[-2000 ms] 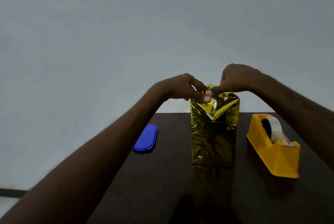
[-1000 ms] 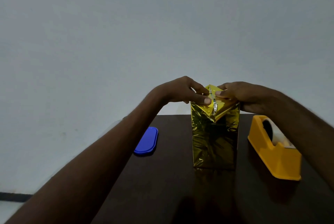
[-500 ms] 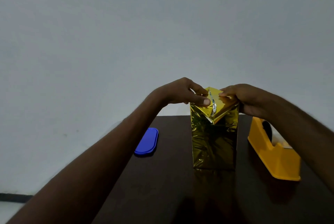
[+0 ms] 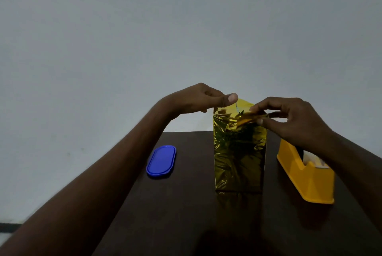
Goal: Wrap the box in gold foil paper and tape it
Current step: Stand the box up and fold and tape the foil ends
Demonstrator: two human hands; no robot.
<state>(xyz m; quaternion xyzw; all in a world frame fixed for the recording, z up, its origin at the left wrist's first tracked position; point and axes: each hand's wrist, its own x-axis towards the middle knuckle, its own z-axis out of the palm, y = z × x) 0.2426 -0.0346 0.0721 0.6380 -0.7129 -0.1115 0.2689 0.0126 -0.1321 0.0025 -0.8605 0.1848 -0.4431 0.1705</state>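
Foil-wrapped box [image 4: 239,152] stands upright on its end near the far edge of the dark table [image 4: 186,204], which puts the unfinished top fold up at working height. The sides read as already covered in gold foil paper; I judge the top end to be the step in hand.

Right hand [image 4: 289,119]: thumb and forefinger pinch the near flap of foil at the box top, the other fingers spread loosely above. I take it the pinch sharpens or folds down the crease so the flap lies flat enough for tape.

Left hand [image 4: 198,98]: raised at the box's upper left corner, thumb stretched toward the foil peak, the fingers curled under. Whether the thumb touches the foil or the fingers hold anything I cannot tell. Probably it steadies the far flap while the right hand works.

Yellow tape dispenser [image 4: 306,175] sits just right of the box, partly behind the right forearm, close by for the hand likely to need it. Blue oval lid [image 4: 161,161] lies flat to the left, well apart, playing no part.

Risk, as I judge it: the foil is springy and a released flap may pop open before tape lands.
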